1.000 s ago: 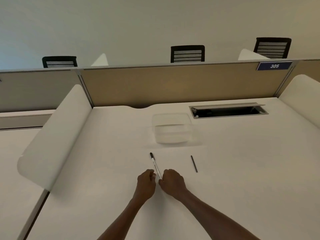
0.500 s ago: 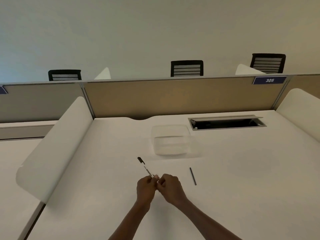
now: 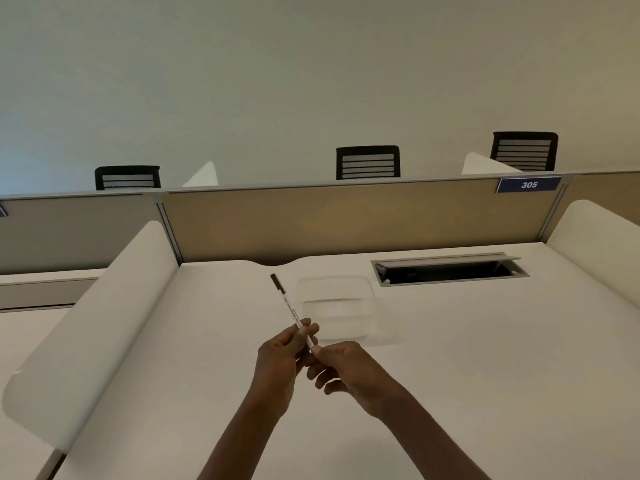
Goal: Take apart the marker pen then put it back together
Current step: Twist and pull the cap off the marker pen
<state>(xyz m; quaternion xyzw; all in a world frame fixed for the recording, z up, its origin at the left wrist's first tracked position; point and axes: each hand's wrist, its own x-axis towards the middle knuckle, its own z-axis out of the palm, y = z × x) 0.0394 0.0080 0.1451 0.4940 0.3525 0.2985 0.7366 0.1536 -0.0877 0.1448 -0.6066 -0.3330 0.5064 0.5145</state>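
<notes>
Here, a white tabletop (image 3: 450, 358) fills the lower view, closed at its far edge by a tan partition (image 3: 346, 220) with a blue "305" tag (image 3: 529, 184); three black chair backs show above it. Curved white side screens stand along the left and right edges. A cable hatch (image 3: 450, 270) sits open near the far right corner. A clear plastic container (image 3: 337, 308) rests toward the far edge, near centre. Left hand (image 3: 282, 355) grips the marker pen (image 3: 289, 306) around its lower barrel, held above the tabletop's middle, dark cap tilted up and away to the left. Right hand (image 3: 346, 367) pinches the pen's near end with thumb and forefinger, other fingers loosely curled.
</notes>
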